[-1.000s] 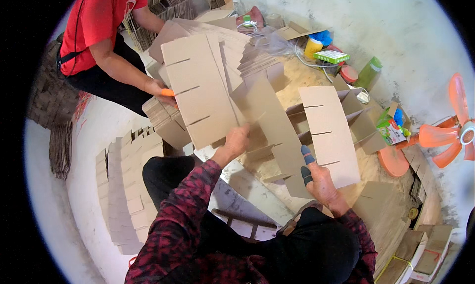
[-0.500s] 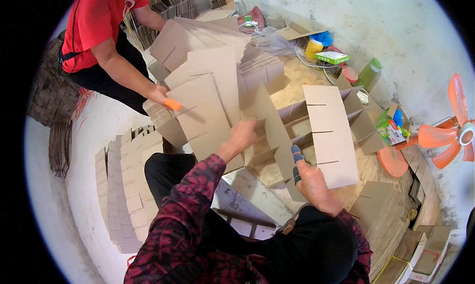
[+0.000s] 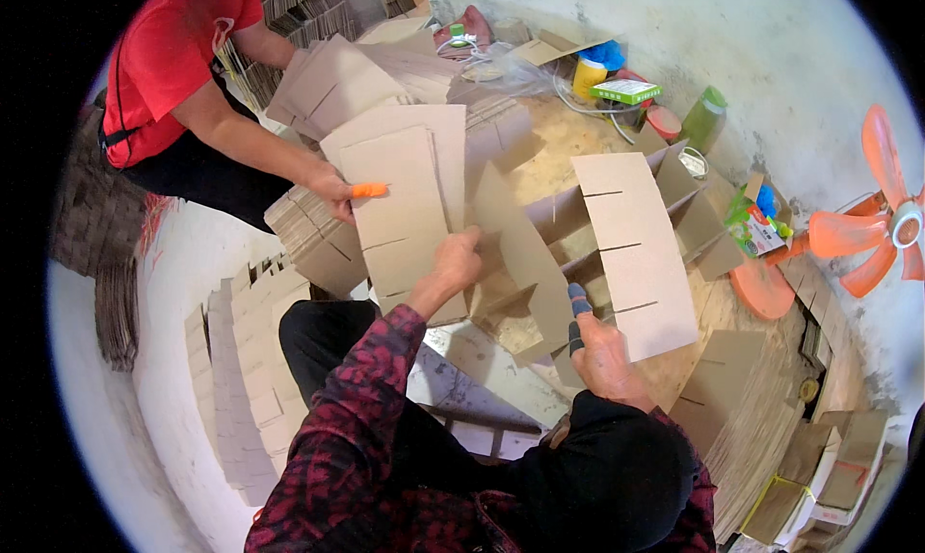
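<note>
My right hand (image 3: 605,349), with dark covers on its fingers, grips the lower left part of a slotted cardboard strip (image 3: 638,264). That strip stands slanted over a crossed cardboard divider (image 3: 525,235), whose panels form open cells. My left hand (image 3: 451,272) is closed at the divider's left side, by the right edge of a slotted cardboard sheet (image 3: 397,206); what its fingers hold is hidden. Across from me, a co-worker's hand (image 3: 339,192) with an orange thumb cover rests at that sheet's left edge.
Stacks of cardboard pieces (image 3: 260,351) stand on the left floor. More sheets (image 3: 332,86) lie fanned out beyond. An orange fan (image 3: 906,227) stands at the right, near a small box (image 3: 753,227). A green bottle (image 3: 705,119) and yellow container (image 3: 589,76) line the wall.
My left hand has moved slightly left, away from the divider panel. The co-worker's hand has shifted right over the cardboard sheet. My right hand keeps its grip; the whole view has shifted a little.
</note>
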### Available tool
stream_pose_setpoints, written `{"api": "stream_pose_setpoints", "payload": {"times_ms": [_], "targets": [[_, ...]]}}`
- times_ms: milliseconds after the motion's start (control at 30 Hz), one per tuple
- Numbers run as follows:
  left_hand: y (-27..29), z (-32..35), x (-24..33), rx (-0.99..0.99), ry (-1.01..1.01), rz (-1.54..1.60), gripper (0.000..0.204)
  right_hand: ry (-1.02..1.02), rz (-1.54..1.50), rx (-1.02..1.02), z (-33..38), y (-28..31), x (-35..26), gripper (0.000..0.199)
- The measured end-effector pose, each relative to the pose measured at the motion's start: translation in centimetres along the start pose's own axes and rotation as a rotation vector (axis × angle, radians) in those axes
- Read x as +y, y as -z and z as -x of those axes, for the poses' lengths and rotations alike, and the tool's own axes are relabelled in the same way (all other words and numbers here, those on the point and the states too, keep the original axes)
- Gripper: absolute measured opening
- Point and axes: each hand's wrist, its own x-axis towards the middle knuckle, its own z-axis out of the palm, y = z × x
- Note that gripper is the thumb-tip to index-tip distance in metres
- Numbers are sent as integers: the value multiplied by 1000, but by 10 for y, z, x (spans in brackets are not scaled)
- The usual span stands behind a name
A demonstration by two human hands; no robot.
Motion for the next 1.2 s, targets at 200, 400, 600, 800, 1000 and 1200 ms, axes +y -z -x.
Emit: {"api": "stream_pose_setpoints", "payload": {"times_ms": [200, 400, 600, 800, 1000, 1200], "targets": [[12, 9, -3, 0, -84, -77, 16, 93, 130, 14, -2, -11, -5, 24], [23, -5, 49, 325, -370, -50, 23, 224, 306, 36, -16, -26, 12, 12], [18, 54, 70, 183, -420, 189, 28, 114, 116, 563, -17, 43, 78, 14], [-38, 80, 145, -291, -352, 73, 31, -424, 186, 369, 0, 63, 192, 46], [-43, 78, 127, -517, -350, -173, 27, -529, -773, 202, 21, 99, 157, 35], [-16, 107, 79, -398, -364, -263, 22, -166, -624, 281, 18, 117, 105, 33]]}}
